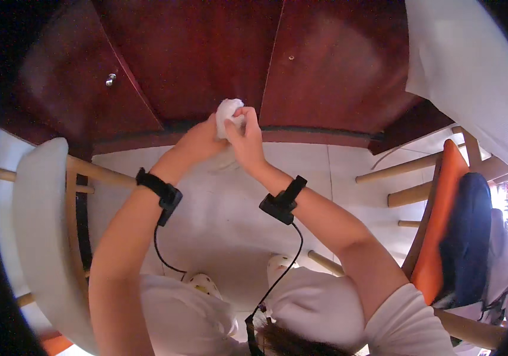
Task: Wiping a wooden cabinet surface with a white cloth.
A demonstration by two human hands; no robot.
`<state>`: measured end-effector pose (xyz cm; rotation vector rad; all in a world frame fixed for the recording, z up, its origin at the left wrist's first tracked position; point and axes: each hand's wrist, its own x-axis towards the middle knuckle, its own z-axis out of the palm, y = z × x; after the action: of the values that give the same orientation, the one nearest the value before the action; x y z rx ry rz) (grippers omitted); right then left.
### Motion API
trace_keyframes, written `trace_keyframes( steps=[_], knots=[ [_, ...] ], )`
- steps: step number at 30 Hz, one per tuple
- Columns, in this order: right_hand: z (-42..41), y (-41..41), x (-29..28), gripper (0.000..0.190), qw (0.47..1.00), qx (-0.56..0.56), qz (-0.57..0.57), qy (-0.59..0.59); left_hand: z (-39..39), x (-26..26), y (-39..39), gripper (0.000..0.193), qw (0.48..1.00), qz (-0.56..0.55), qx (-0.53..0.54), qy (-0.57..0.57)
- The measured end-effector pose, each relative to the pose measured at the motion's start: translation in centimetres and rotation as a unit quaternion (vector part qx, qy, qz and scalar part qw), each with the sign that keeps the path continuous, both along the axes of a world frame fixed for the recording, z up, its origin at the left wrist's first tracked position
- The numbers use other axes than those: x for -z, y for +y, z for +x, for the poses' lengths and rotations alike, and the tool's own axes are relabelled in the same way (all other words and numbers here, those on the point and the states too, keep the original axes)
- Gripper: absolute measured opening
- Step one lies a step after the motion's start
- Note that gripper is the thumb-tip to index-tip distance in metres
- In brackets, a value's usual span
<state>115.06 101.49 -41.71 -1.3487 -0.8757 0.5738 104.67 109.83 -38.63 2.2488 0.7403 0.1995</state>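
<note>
In front of a dark red wooden cabinet, my two hands meet around a crumpled white wad (229, 111), perhaps cloth, tissue or thin plastic. My left hand (201, 139) wraps it from the left, its fingers mostly hidden behind the wad. From the right, my right hand (248, 138) pinches the wad's near side between thumb and bent forefinger. Each wrist wears a black strap with a small box, the left wrist device (160, 193) and the right wrist device (282, 200), both trailing thin black cables.
The cabinet (209, 58) has a metal knob (110, 80) at left. A pale-backed chair (42, 222) stands left. On the right, an orange chair (440, 222) carries dark clothing (467, 240). White sheeting (467, 58) hangs upper right. Light floor tiles (236, 213) lie below my arms.
</note>
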Motion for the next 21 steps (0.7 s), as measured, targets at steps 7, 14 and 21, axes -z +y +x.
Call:
trace_keyframes(
  steps=[7,14,21],
  knots=[
    [-1.1,0.3,-1.1,0.048,0.969,-0.047,-0.169,0.173,-4.8,-2.5,1.3,0.059,0.989,0.034,-0.049,0.132],
    [-0.6,1.3,-0.8,0.036,0.989,-0.080,-0.058,0.111,-6.0,0.2,1.5,0.063,0.992,-0.074,-0.098,-0.018],
    [-1.2,0.7,-2.2,0.038,0.996,-0.085,0.022,0.002,-2.4,1.5,-1.0,0.058,0.984,-0.164,0.068,0.015]
  ],
)
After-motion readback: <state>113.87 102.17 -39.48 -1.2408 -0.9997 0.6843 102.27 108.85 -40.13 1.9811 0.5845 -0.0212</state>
